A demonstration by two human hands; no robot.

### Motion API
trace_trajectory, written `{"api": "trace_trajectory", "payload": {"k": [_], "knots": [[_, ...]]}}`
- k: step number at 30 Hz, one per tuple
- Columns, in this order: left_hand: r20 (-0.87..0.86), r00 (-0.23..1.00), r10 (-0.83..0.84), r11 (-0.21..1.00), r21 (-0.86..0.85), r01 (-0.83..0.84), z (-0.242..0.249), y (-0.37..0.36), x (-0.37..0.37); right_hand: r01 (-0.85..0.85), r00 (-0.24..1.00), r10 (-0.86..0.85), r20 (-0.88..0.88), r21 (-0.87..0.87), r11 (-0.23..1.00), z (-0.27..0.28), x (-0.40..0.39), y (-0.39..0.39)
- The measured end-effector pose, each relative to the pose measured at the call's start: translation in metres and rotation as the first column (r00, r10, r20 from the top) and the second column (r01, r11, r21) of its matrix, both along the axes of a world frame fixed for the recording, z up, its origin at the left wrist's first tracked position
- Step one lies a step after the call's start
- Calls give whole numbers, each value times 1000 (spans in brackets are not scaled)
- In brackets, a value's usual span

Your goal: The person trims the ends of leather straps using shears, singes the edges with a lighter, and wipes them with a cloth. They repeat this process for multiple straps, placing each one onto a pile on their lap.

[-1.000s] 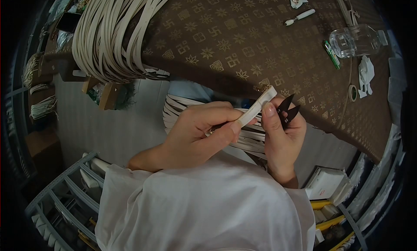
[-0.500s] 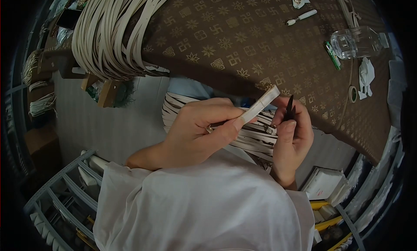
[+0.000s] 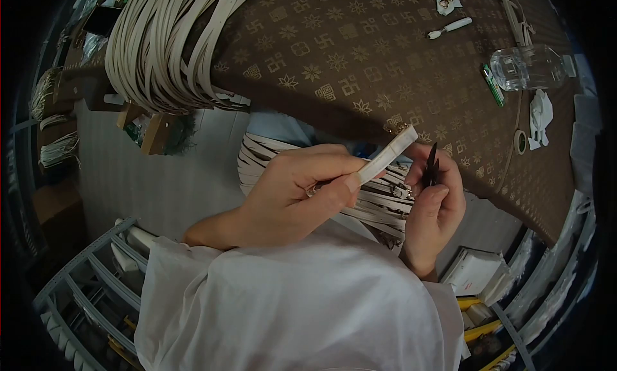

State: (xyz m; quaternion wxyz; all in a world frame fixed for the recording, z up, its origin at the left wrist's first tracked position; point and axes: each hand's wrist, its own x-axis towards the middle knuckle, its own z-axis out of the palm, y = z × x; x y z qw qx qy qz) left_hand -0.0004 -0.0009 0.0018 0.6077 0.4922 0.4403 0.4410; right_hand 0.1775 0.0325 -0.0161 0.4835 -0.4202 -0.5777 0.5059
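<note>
My left hand [image 3: 312,194] pinches a narrow white strap [image 3: 389,156] between thumb and fingers. The strap points up and to the right, and small gold-coloured metal hardware [image 3: 400,128] shows at its far end. In my right hand [image 3: 437,204] is a pair of small dark snips [image 3: 433,165], its two pointed blades upward and slightly apart. The blades are just right of the strap and do not touch it. Across my lap lies a bundle of similar white straps [image 3: 379,213], partly hidden behind both hands.
A brown patterned cloth covers the table [image 3: 347,50]. A thick bundle of pale straps [image 3: 157,50] hangs over its left edge. On the right are a clear bottle [image 3: 527,68], a green packet [image 3: 493,85], a tape roll [image 3: 520,141], a crumpled tissue [image 3: 540,117] and a white-handled tool [image 3: 450,28].
The view has shifted slightly. My right hand and the snips have moved a little down and right, away from the strap's end. My left hand keeps its hold.
</note>
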Motion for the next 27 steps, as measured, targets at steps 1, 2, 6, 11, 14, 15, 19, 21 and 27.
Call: {"api": "trace_trajectory", "payload": {"k": [1, 2, 6, 11, 14, 15, 19, 21, 27], "knots": [[7, 1000, 5, 1000, -2, -5, 0, 0, 0, 5, 1000, -5, 16, 19, 1000, 1, 0, 0], [13, 1000, 9, 1000, -4, -9, 0, -1, 0, 9, 999, -10, 32, 38, 999, 1, 0, -1], [-11, 1000, 7, 1000, 3, -7, 1, -1, -1, -31, 975, -12, 222, 187, 982, 3, 5, 3], [-64, 996, 57, 998, 33, -55, 0, -2, 1, -183, 813, -146, 563, 486, 854, 13, 5, -1], [-95, 994, 55, 997, 60, -49, 2, -1, 2, -227, 771, -198, 606, 551, 803, 14, 3, -3], [-95, 994, 54, 997, 60, -48, 2, -1, 2, -226, 771, -199, 605, 551, 803, 15, 3, -3], [-92, 991, 93, 994, 67, -87, 1, -2, 5, -250, 730, -219, 647, 552, 795, 17, 3, -5], [-105, 990, 94, 993, 80, -86, 1, -2, 5, -254, 720, -223, 657, 548, 797, 17, 3, -5], [-109, 992, 57, 994, 99, -47, 0, -4, 4, -254, 724, -224, 652, 554, 793, 14, 5, -6]]}}
